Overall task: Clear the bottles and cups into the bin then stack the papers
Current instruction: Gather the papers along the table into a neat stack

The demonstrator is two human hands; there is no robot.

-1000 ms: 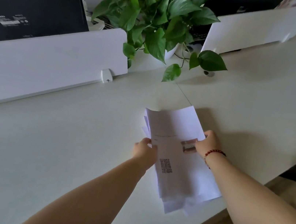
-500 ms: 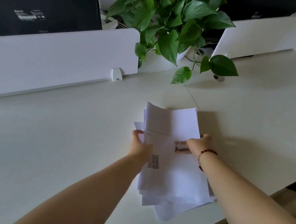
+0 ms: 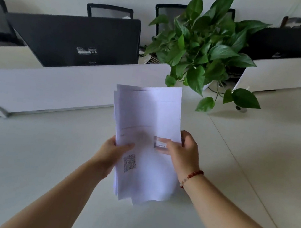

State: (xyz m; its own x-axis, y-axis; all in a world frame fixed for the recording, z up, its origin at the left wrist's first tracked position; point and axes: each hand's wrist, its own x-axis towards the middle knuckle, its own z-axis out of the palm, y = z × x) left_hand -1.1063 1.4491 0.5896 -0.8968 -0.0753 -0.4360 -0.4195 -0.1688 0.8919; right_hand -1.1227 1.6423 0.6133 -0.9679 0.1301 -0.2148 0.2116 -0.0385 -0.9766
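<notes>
Our left hand (image 3: pixel 113 152) and right hand (image 3: pixel 183 152) pinch the papers (image 3: pixel 146 132) by their side edges, lifted above the bench (image 3: pixel 41 156); a QR code shows, its print unreadable. Beyond stands a plant (image 3: pixel 204 49).

Soft daylight, faint shadows, slight motion blur, bowed edges.

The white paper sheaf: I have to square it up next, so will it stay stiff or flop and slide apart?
The sheaf of white printed paper sheets probably flops: its top edge curls. Sheets likely slip, since the lower edges are already fanned unevenly. The left hand and right hand grip opposite sides, which probably steadies it.
</notes>
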